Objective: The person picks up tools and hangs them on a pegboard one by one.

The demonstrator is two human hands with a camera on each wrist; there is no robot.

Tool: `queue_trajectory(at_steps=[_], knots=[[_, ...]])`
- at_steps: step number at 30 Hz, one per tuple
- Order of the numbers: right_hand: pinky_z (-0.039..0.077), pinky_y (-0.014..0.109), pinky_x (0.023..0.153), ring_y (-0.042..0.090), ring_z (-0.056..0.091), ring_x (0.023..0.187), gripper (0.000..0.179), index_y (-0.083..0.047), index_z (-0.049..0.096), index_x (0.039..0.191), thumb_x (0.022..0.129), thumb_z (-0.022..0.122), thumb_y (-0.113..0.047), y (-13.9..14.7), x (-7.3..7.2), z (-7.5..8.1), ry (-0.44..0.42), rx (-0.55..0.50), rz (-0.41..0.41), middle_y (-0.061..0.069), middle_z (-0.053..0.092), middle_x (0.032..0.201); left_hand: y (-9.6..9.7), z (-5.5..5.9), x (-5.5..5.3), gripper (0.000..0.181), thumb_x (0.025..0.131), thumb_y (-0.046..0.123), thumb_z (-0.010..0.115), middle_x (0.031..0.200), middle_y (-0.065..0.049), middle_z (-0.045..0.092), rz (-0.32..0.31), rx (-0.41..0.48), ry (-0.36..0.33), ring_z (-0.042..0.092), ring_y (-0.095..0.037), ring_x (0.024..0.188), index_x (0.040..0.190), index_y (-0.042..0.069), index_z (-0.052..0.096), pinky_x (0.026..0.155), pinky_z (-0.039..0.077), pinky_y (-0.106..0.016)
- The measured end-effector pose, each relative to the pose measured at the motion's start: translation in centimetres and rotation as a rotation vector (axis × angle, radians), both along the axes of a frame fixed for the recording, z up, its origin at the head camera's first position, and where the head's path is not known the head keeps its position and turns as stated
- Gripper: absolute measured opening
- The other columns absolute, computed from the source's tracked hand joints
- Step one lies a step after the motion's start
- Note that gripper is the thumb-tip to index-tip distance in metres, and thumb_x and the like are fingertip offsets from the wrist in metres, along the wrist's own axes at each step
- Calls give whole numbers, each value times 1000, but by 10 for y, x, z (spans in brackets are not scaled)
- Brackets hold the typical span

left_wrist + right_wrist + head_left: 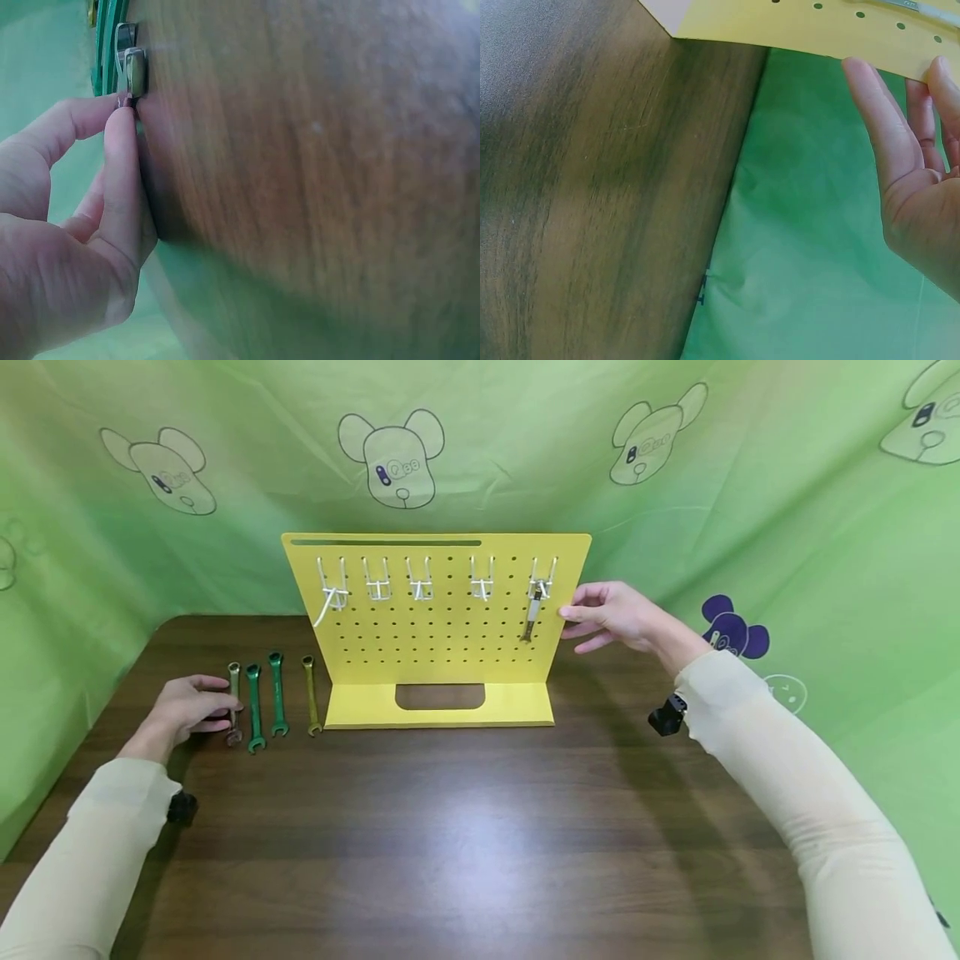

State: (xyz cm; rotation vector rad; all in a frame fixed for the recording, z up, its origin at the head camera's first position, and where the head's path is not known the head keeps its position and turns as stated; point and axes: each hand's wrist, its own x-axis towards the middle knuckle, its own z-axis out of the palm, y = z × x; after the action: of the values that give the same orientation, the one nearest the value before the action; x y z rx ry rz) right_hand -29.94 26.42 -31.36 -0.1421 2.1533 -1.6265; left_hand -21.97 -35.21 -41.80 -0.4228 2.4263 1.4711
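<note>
My left hand pinches a silvery combination wrench between thumb and fingers at the table's left side. The left wrist view shows its shiny end just past the fingertips, close to the wood. Right of it lie two green wrenches and a gold-coloured wrench, side by side. My right hand holds the right edge of a yellow pegboard, thumb in front and some fingers behind. Near that hand a wrench hangs from the rightmost white hook.
Several more white wire hooks line the board's upper part; the leftmost one sits askew. The board's foot stands on the brown wooden table. A green printed curtain hangs behind and beside the table.
</note>
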Motion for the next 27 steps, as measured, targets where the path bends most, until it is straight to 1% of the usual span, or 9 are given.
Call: queue_trajectory(at_steps=[3,7,12,14,16,19,22,24,27], knots=[[52,54,80,35,64,102,29,-1,56,100,87,71,-22,0,-1,1,-4,-2,-6,12,60,108,2,-1,-2,65,85,14,67,98,-7,55,6,-26,10,59,-11,77,138,-4,36,73,58,-32],[51,55,81,36,62,104,29,-1,55,100,87,71,-22,1,-2,1,-4,-5,8,11,60,108,3,-1,-3,65,84,15,68,100,-10,53,15,-44,14,58,-11,74,137,-4,36,70,58,-31],[51,55,80,31,66,98,27,-1,55,99,88,70,-21,0,-3,0,-5,-8,10,11,60,108,2,1,0,77,82,22,76,117,-18,49,21,-45,1,60,-8,77,140,-5,33,74,57,-32],[52,55,80,31,66,98,27,-1,55,99,88,70,-20,1,-3,0,-8,-12,5,11,60,108,2,2,0,82,79,25,79,121,-19,48,27,-47,-5,61,-8,78,140,-4,33,75,57,-32],[52,54,79,32,66,99,27,-1,55,100,88,70,-20,1,-3,0,-10,-11,0,11,60,108,1,3,0,82,78,25,80,116,-16,52,32,-43,-6,62,-8,77,139,-4,34,75,57,-32],[52,54,79,36,63,103,28,-1,56,100,87,70,-20,1,-3,0,-17,-14,-8,11,61,108,-1,3,-1,77,80,21,78,98,-6,61,31,-13,1,65,-10,75,137,-6,34,74,57,-32],[51,55,81,39,60,107,28,-1,56,101,87,71,-20,1,-4,0,-23,-18,-12,11,61,108,-1,3,-3,70,84,17,73,83,1,64,27,7,5,66,-12,72,136,-8,34,73,58,-32],[51,55,80,39,60,106,28,-1,57,101,87,71,-21,2,-4,0,-24,-19,-10,11,61,107,-1,3,-5,66,85,15,70,81,2,64,29,2,1,66,-12,71,136,-8,34,72,58,-32],[51,55,80,36,63,103,28,-1,57,100,86,71,-21,2,-5,-1,-22,-23,-6,11,61,107,1,5,-6,64,86,16,68,83,0,63,22,-29,-4,65,-12,71,135,-9,36,71,58,-32]])
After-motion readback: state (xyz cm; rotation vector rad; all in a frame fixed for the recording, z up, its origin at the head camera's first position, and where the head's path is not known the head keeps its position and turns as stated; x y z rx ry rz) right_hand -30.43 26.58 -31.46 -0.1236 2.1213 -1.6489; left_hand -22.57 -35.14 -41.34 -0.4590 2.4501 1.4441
